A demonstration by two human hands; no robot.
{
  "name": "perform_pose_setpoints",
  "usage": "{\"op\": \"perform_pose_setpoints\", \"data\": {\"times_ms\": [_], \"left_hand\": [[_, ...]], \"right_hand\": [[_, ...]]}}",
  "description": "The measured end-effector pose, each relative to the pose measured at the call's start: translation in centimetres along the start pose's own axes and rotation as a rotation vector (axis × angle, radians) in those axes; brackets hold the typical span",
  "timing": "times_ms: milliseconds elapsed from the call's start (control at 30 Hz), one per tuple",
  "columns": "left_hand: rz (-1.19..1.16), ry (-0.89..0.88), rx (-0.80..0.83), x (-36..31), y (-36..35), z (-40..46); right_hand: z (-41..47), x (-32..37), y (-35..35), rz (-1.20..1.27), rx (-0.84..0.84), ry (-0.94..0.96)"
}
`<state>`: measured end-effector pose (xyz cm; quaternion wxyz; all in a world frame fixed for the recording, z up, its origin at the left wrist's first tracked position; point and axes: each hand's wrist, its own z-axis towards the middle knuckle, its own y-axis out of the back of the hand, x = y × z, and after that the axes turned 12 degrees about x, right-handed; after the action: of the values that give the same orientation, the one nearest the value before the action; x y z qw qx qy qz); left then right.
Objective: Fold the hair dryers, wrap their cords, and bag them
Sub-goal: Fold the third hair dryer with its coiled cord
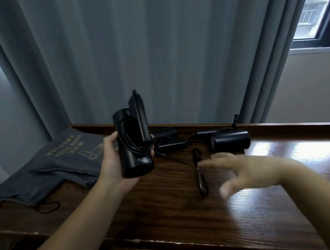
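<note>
Keep left hand (114, 163) clamped around wrapped dryer (134, 144); swing spread, empty right hand (241, 170) toward bag (51, 162) at nine o'clock.

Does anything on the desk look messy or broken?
Nothing looks broken. It is a bit messy: behind the hair dryer in the left hand, loose black cords lie tangled on the desk, and another dryer lies on its side, unwrapped. The grey bags lie rumpled at the left.
</note>
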<state>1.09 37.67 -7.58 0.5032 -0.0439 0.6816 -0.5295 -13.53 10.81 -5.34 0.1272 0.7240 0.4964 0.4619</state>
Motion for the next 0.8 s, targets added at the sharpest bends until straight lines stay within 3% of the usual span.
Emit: {"op": "perform_pose_setpoints", "data": {"times_ms": [67, 133, 267, 333, 467, 667, 800], "left_hand": [[0.062, 0.035, 0.012, 0.8, -0.3, -0.2], [0.096, 0.077, 0.033, 1.8, -0.7, -0.4], [0.168, 0.124, 0.087, 3.5, -1.7, -0.8], [0.217, 0.108, 0.085, 3.6, -1.9, -0.8], [0.326, 0.001, -0.115, 3.4, -1.8, -0.5], [0.498, -0.078, -0.353, 4.6, -0.8, 0.2], [0.724, -0.175, -0.446, 5.2, 0.2, 0.7]], "right_hand": [[-0.1, 1.3, 0.3, 0.239, -0.164, 0.191], [1.4, 2.5, 0.0, 0.339, -0.344, 0.251], [6.0, 4.3, -3.4, 0.223, -0.421, 0.207], [7.3, 4.4, -5.2, 0.145, -0.564, 0.213], [6.8, 5.1, -6.9, -0.193, -0.793, 0.115], [7.0, 4.3, -9.4, -0.55, -0.753, -0.014], [5.9, 4.7, -10.0, -0.486, -0.651, 0.025]]}}
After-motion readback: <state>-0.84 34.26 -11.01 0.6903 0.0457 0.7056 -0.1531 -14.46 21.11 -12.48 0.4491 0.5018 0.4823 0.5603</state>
